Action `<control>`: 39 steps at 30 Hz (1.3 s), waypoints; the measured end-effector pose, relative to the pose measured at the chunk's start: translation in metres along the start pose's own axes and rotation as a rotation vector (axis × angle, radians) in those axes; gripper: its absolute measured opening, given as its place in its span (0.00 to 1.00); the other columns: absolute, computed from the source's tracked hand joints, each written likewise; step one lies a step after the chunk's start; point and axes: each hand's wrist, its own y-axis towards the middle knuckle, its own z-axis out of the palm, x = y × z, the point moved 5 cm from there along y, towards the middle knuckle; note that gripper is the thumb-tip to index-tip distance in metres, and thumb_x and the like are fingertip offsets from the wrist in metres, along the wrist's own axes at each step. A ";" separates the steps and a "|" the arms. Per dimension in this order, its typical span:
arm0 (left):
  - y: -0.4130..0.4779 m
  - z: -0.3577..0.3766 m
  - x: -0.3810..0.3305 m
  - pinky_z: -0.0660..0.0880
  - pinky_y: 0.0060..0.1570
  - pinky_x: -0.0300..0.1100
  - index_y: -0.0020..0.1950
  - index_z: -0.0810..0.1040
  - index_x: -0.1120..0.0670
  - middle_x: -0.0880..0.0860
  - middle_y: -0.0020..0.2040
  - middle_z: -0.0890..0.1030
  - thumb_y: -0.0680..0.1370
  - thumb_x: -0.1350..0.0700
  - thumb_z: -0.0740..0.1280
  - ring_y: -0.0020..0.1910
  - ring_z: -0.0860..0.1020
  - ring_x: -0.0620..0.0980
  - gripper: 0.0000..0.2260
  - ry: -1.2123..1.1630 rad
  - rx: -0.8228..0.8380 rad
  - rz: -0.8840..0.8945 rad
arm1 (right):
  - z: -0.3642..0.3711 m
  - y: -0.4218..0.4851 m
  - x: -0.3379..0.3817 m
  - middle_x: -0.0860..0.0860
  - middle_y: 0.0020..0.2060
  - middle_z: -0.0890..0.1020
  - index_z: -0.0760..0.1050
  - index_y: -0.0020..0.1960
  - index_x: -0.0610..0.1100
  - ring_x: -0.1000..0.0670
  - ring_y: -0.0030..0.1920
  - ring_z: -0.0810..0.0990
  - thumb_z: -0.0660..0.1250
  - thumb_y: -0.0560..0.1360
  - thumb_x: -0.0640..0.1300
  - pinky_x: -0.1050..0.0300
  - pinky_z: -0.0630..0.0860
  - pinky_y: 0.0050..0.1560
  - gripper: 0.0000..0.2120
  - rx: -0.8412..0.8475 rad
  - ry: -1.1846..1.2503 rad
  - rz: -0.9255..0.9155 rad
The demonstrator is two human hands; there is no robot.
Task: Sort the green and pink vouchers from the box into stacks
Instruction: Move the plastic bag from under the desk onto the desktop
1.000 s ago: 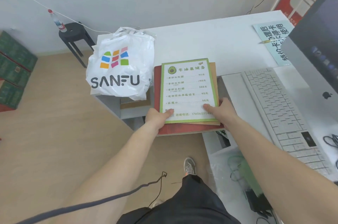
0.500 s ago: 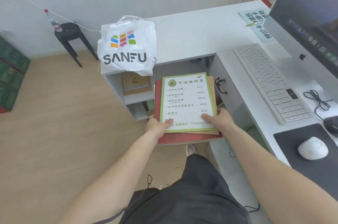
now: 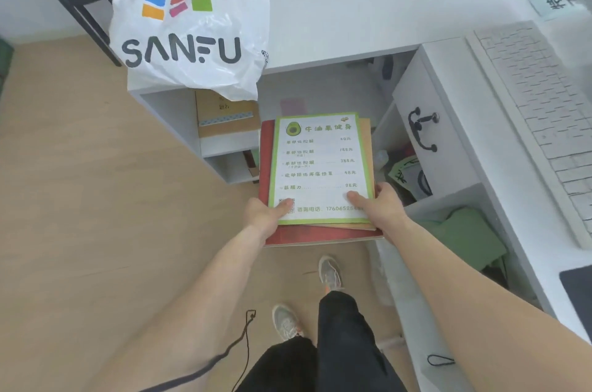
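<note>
Red box (image 3: 320, 235) is held above the floor, with the desk opening at its 12 o'clock and the white bag (image 3: 189, 23) at 11. Left hand (image 3: 266, 215) and right hand (image 3: 381, 209) pinch its near edge, thumbs pressing the green-bordered sheet (image 3: 320, 167). Risk: a forward tilt slides the loose sheet and brown card (image 3: 365, 148) off the far end

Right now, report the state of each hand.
Left hand: gripping the flat stack's near left corner, thumb on top.
Right hand: gripping the same stack's near right corner, thumb on top.
</note>
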 end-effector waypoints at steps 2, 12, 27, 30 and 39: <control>0.031 0.008 -0.009 0.81 0.55 0.52 0.57 0.81 0.56 0.52 0.52 0.85 0.65 0.38 0.79 0.49 0.84 0.53 0.29 -0.015 -0.005 0.005 | 0.008 0.035 0.007 0.48 0.61 0.81 0.69 0.69 0.41 0.45 0.59 0.82 0.78 0.72 0.52 0.43 0.79 0.62 0.32 -0.006 0.011 -0.012; 0.214 0.034 -0.085 0.71 0.55 0.44 0.66 0.69 0.62 0.51 0.61 0.75 0.74 0.42 0.76 0.57 0.74 0.53 0.32 0.014 -0.133 0.089 | 0.048 0.240 0.060 0.49 0.57 0.82 0.72 0.67 0.41 0.47 0.56 0.82 0.78 0.73 0.51 0.49 0.79 0.61 0.29 0.000 0.030 -0.129; 0.320 0.064 -0.171 0.73 0.61 0.47 0.76 0.63 0.58 0.60 0.73 0.70 0.78 0.45 0.72 0.67 0.74 0.60 0.34 0.308 -0.334 0.224 | 0.066 0.384 0.118 0.44 0.66 0.75 0.70 0.70 0.45 0.38 0.66 0.72 0.66 0.79 0.55 0.49 0.72 0.61 0.24 -0.161 -0.421 -0.185; 0.293 0.063 -0.166 0.72 0.66 0.50 0.79 0.62 0.55 0.57 0.73 0.71 0.79 0.48 0.68 0.68 0.73 0.59 0.31 0.451 -0.330 0.347 | 0.064 0.353 0.117 0.40 0.64 0.71 0.69 0.70 0.42 0.37 0.66 0.69 0.63 0.81 0.51 0.44 0.71 0.60 0.21 -0.261 -0.657 -0.325; 0.133 0.003 -0.139 0.65 0.72 0.50 0.81 0.58 0.55 0.57 0.78 0.63 0.80 0.45 0.66 0.76 0.64 0.57 0.33 0.598 -0.179 0.289 | 0.046 0.184 0.139 0.40 0.65 0.71 0.67 0.71 0.41 0.36 0.64 0.71 0.62 0.78 0.47 0.42 0.72 0.61 0.23 -0.147 -0.946 -0.425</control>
